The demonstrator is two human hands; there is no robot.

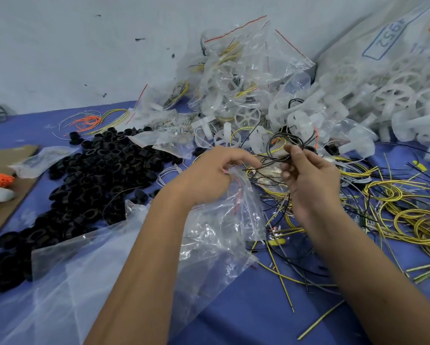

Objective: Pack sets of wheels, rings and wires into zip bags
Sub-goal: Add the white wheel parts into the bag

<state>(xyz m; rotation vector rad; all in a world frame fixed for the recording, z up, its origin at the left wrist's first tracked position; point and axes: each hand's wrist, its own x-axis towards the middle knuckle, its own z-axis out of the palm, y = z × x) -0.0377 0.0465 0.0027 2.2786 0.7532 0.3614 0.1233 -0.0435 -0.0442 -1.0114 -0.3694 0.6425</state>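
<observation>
Right hand point(308, 180) pinches a coil of black wires point(281, 150); left hand point(209, 175) grips the zip bag point(236, 195) at its mouth. Best keep that coil tight and the mouth wide so no ends snag.

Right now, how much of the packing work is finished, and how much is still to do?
Done: a heap of filled zip bags lies at the back. In hand: the right hand pinches a black wire bundle, while the left hand holds an open zip bag. Left: a large pile of black rings, loose white wheels and yellow wires, so much remains.
</observation>
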